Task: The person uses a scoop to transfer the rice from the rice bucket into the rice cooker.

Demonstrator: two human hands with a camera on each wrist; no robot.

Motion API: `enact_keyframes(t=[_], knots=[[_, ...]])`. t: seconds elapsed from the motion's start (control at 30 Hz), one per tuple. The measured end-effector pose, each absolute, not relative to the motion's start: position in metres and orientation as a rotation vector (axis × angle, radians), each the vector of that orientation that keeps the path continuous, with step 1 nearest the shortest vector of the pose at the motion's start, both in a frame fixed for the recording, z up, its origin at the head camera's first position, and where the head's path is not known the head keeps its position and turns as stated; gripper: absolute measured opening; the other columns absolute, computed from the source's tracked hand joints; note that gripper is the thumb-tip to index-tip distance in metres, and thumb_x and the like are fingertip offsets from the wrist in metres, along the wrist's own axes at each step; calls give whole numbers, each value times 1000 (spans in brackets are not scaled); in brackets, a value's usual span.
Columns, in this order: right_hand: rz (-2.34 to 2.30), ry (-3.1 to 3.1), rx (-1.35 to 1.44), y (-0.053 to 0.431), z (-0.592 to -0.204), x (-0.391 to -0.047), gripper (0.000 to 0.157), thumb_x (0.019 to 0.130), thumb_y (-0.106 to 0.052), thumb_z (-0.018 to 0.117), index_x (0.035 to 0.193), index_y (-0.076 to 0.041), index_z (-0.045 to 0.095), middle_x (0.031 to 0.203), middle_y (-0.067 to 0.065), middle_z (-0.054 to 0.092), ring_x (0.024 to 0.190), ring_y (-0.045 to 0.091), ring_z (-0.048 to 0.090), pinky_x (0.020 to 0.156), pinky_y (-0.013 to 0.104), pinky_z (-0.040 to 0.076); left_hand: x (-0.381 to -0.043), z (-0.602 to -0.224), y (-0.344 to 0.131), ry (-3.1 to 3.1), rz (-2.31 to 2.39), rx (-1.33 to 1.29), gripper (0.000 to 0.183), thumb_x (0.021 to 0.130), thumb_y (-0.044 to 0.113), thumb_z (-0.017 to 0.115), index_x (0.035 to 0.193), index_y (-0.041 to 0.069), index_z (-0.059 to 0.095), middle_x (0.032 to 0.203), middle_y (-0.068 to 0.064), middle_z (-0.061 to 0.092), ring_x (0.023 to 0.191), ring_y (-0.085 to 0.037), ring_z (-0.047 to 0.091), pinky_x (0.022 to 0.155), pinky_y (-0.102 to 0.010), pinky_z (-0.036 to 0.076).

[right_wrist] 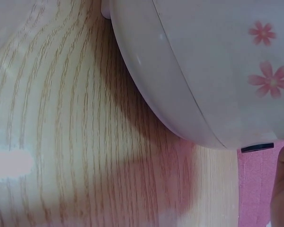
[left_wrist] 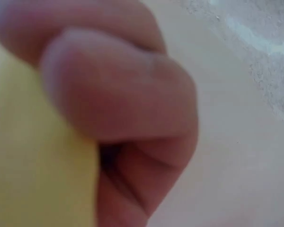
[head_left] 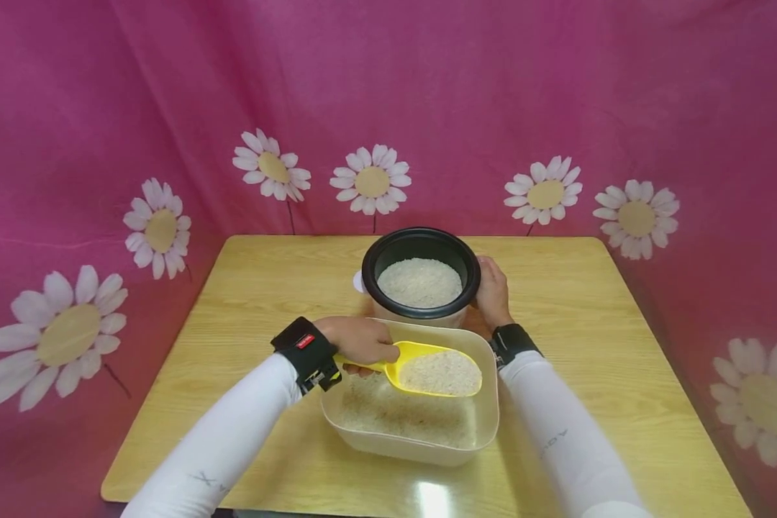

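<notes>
A yellow scoop (head_left: 406, 354) heaped with rice (head_left: 442, 373) hangs level over a cream plastic bin (head_left: 421, 452). My left hand (head_left: 361, 339) grips its handle; in the left wrist view, curled fingers (left_wrist: 128, 90) press against the yellow plastic. More rice lies across the bin's bottom. Just behind the bin stands a rice cooker (right_wrist: 199, 80), pale with pink flowers on its side. Its black pot (head_left: 421, 234) is uncovered and has rice inside. My right hand (head_left: 492, 293) holds the cooker by its right side, fingertips partly hidden by the rim.
Both containers stand on a light wooden table (head_left: 285, 288), the bin's back edge close against the cooker's front. A pink curtain (head_left: 427, 86) with large daisies encloses the table at the back and sides. A pale handle (head_left: 359, 282) juts from the cooker's left.
</notes>
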State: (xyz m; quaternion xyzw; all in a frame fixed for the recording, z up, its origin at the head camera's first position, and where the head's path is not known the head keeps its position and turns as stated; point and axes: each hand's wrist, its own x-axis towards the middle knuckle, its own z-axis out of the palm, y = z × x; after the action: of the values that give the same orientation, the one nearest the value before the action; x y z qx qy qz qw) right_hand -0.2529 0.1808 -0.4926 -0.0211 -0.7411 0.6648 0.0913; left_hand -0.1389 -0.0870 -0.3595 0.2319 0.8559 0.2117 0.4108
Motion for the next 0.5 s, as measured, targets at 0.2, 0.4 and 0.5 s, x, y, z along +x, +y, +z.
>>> enact_keyframes(t=[0.2,0.4,0.5], knots=[[2041,-2178,-68,182,-489,-252,36,112,-36,37,120,-13,64,88,-17,62,76,-3,57,69,13,49,-143,-351,-88,2171,523,608,37,103,31,48,78,8,62,60,2,54,49,-15,46,52,-24,38],[2117,-2150,-73,178,-469,-240,29,112,-28,38,114,-15,65,87,-14,63,76,-2,58,70,14,49,-151,-341,-95,2161,646,575,34,104,30,48,81,10,64,59,2,51,49,-15,44,52,-24,36],[2129,-2150,-70,176,-460,-233,31,112,-26,38,115,-12,65,91,-11,63,79,-1,58,72,14,49,-156,-336,-100,2152,722,550,33,104,28,46,80,12,63,60,2,50,49,-15,45,52,-24,36]])
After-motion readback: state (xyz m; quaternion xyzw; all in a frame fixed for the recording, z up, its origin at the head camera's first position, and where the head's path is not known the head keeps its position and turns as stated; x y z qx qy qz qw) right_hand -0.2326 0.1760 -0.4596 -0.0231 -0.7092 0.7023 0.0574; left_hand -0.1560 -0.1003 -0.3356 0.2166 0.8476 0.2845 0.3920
